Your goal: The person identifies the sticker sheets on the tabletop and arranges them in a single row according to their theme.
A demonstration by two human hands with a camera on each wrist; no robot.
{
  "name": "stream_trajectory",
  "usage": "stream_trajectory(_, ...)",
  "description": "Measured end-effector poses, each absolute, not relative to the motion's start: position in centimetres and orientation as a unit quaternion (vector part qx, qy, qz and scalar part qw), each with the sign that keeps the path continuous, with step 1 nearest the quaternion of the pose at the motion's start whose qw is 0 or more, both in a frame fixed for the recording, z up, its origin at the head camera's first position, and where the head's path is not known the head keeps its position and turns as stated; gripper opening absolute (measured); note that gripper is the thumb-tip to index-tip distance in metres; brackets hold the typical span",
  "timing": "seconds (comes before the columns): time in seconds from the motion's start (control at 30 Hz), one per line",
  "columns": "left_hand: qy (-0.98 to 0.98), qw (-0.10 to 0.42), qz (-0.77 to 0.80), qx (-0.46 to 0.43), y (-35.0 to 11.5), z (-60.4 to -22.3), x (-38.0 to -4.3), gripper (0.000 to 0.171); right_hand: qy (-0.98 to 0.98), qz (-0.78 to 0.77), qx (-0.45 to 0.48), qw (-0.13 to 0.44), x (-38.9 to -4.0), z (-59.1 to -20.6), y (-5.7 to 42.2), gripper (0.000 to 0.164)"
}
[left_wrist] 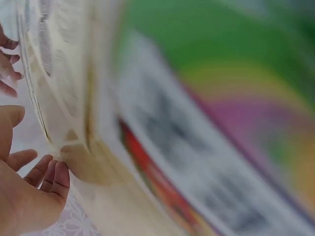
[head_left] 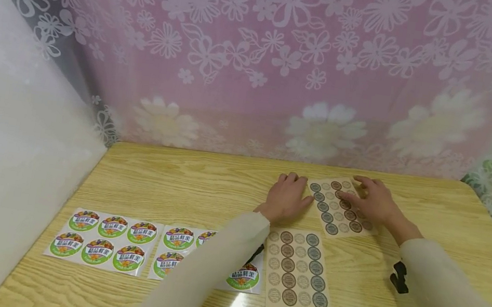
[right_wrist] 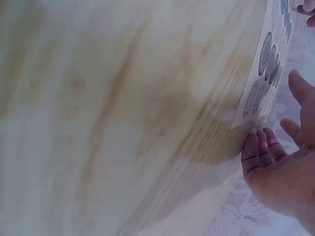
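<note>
A beige sheet of round brown and dark blue-grey stickers (head_left: 333, 214) lies slanted near the table's back edge. My left hand (head_left: 286, 198) rests on the table just left of it, thumb toward the sheet's edge and fingertips down on the wood. At the sheet's right side, my right hand (head_left: 376, 200) reaches over it, with thumb and forefinger spread above the stickers. In the right wrist view, the fingertips of the right hand (right_wrist: 278, 167) touch down by the sheet's corner. A second beige sticker sheet (head_left: 302, 271) lies flat nearer the front.
Two white sheets of round green fruit stickers lie on the left: one fully visible (head_left: 101, 241), the other (head_left: 173, 251) partly under my left forearm. Flowered curtain (head_left: 262, 72) hangs behind the wood-grain table (head_left: 176, 180). A black strap piece (head_left: 400, 278) shows at my right wrist.
</note>
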State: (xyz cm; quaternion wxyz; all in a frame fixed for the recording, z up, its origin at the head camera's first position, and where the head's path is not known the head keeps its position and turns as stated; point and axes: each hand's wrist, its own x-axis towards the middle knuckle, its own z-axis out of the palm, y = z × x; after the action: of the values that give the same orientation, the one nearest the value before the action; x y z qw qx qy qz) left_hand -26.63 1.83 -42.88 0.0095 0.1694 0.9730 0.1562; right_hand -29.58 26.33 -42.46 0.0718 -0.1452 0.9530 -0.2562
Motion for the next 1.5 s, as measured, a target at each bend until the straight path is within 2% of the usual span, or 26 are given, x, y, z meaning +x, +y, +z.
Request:
stream_trajectory(0.33,0.971,0.047,0.220,0.077,3.1,-42.4,-28.0,0.057,0.956,-0.220,-0.139,0.133,-30.8,-41.6,25.2,0.087)
stream_trajectory(0.5,0.965,0.051,0.254,0.041,3.2,-42.6,-28.2,0.059,0.954,-0.221,-0.125,0.159,-30.7,-40.8,24.7,0.086)
stream_trajectory(0.97,0.958,0.043,0.282,0.002,3.7,-43.0,-28.6,0.050,0.953,-0.224,-0.103,0.178,-31.6,-40.5,24.1,0.077)
stream_trajectory(1.17,0.958,0.042,0.284,-0.006,3.7,-42.9,-28.6,0.048,0.958,-0.200,-0.104,0.177,-31.8,-40.3,24.0,0.080)
stream_trajectory(1.5,0.961,0.037,0.273,-0.018,3.9,-43.1,-28.7,0.045,0.947,-0.223,-0.093,0.211,-32.5,-39.9,24.0,0.080)
